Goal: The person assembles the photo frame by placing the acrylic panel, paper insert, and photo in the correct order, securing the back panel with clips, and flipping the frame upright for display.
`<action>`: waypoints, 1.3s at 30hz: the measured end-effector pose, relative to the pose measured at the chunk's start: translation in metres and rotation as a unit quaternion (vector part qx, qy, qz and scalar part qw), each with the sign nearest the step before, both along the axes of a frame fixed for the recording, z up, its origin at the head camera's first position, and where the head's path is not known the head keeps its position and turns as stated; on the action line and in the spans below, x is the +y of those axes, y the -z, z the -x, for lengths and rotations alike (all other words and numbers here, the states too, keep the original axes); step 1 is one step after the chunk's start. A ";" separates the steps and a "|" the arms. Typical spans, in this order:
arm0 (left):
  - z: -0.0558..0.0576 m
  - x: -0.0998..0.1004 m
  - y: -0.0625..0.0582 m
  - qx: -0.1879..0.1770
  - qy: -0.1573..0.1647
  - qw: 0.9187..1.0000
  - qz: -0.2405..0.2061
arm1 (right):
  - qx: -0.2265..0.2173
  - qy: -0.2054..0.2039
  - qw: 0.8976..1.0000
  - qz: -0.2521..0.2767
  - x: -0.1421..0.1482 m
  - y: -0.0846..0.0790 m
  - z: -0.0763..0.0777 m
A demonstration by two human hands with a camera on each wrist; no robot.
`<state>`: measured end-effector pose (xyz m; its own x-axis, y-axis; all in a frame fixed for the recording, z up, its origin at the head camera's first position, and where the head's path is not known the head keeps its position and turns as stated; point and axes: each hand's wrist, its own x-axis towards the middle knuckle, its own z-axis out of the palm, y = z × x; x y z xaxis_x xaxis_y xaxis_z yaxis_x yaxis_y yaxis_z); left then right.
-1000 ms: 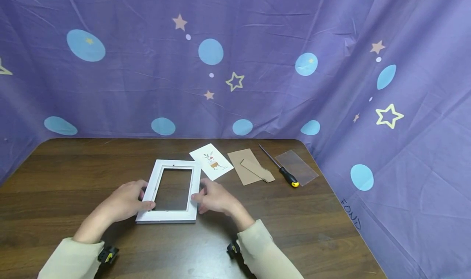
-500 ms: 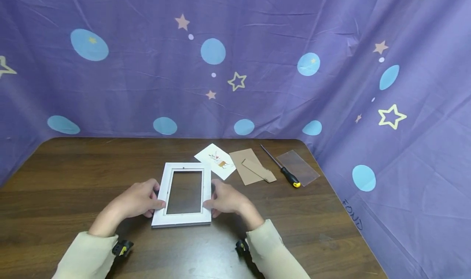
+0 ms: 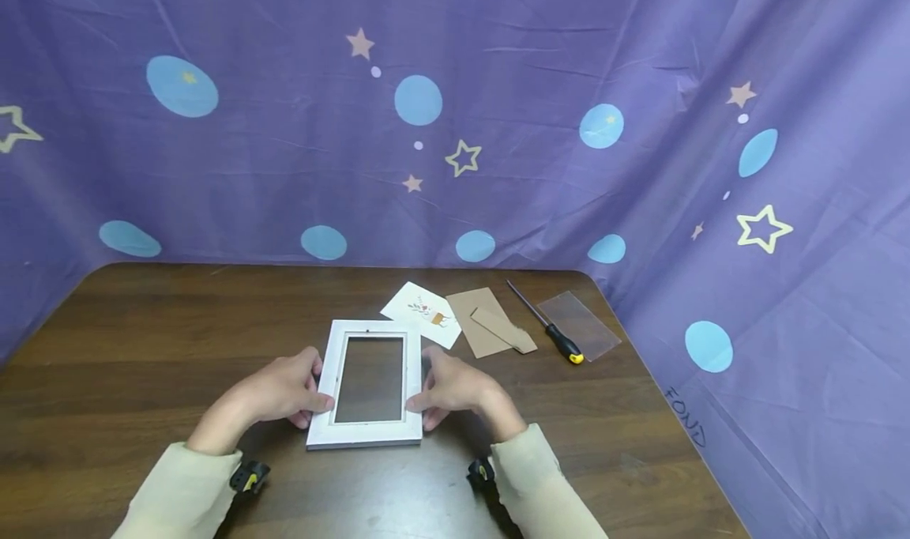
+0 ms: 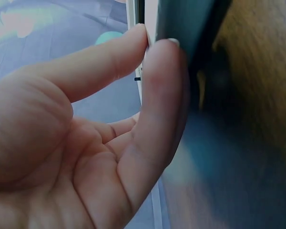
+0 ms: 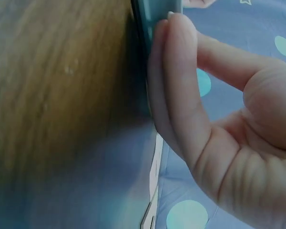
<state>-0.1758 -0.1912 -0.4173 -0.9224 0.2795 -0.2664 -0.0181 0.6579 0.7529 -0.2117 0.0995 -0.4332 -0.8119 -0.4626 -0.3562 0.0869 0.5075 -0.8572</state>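
A white rectangular picture frame with an opening through its middle lies face-flat at the near middle of the table. My left hand grips its left side, thumb on top and fingers at the outer edge. On the opposite side my right hand pinches the frame likewise. Both wrist views show thumb and fingertips on the frame's edge, close beside the wood. Whether the frame touches the table, I cannot tell. Its far right corner overlaps a white card printed with a small animal and plants.
Right of the card lie a brown backing board and a narrow brown stand piece on it. Farther right are a black-and-yellow screwdriver and a clear sheet. A purple curtain hangs behind the wooden table.
Both hands have moved the picture frame to the right and slightly nearer. The printed card has shifted right and turned a little. The head view has also shifted slightly.
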 end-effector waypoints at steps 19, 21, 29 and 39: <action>-0.001 0.000 -0.005 -0.020 -0.001 1.000 0.008 | -0.008 -0.009 0.999 -0.034 -0.003 -0.006 -0.005; 0.000 0.000 -0.005 -0.022 -0.002 1.000 0.010 | -0.008 -0.010 0.999 -0.034 -0.004 -0.006 -0.005; 0.001 -0.001 -0.005 -0.026 -0.008 0.999 0.016 | 0.029 -0.028 0.997 -0.069 -0.002 -0.006 -0.002; 0.002 0.000 -0.001 -0.034 -0.018 0.999 0.014 | 0.205 -0.020 0.974 -0.097 0.039 -0.034 0.014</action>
